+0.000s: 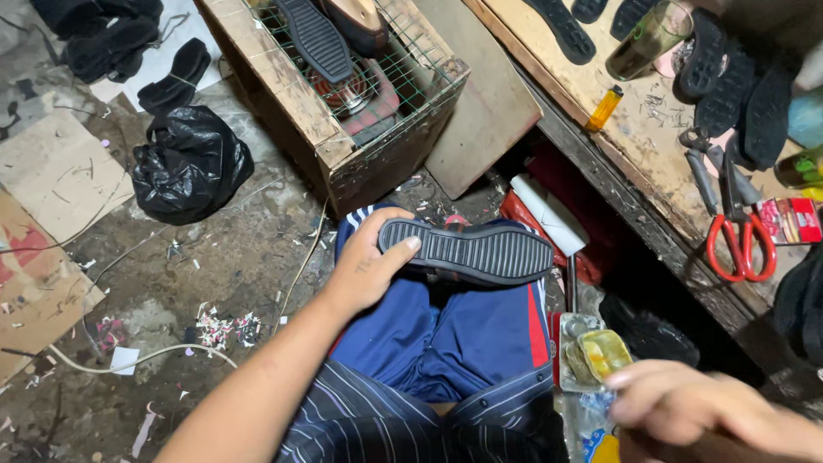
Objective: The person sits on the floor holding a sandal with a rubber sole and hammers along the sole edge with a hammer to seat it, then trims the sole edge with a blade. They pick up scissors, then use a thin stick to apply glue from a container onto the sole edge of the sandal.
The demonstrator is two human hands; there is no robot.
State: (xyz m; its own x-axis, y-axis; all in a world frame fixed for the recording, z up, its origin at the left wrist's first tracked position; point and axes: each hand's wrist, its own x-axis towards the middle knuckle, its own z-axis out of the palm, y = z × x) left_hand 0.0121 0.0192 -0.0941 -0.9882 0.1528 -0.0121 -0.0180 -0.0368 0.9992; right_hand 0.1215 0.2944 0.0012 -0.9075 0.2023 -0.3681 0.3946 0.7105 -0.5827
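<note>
**Left hand grips shoe sole-up on lap; right hand low at frame edge**

The left hand (369, 270) holds a black ribbed rubber-soled shoe (467, 251), sole facing up, resting across the person's knee over the blue track pants (446, 339). Thumb lies over the heel end of the sole, the other fingers wrap under it: a firm grasp.

The right hand (686, 403) sits at lower right, blurred, fingers curled together. Cannot tell whether it grips anything. Just beside it: an open rectangular tin with yellowish glue (591, 353).

Ahead of the knees: a wooden crate topped with wire mesh (343, 141), a black ribbed sole (315, 36) lying on the mesh. Left of it on the dirty floor, a tied black plastic bag (190, 163) and cardboard sheets (51, 171).

On the right, a worn wooden workbench (634, 129) carries red-handled scissors (739, 231), an orange lighter (604, 107), a glass of greenish drink (649, 39) and several loose black soles (737, 90).
</note>
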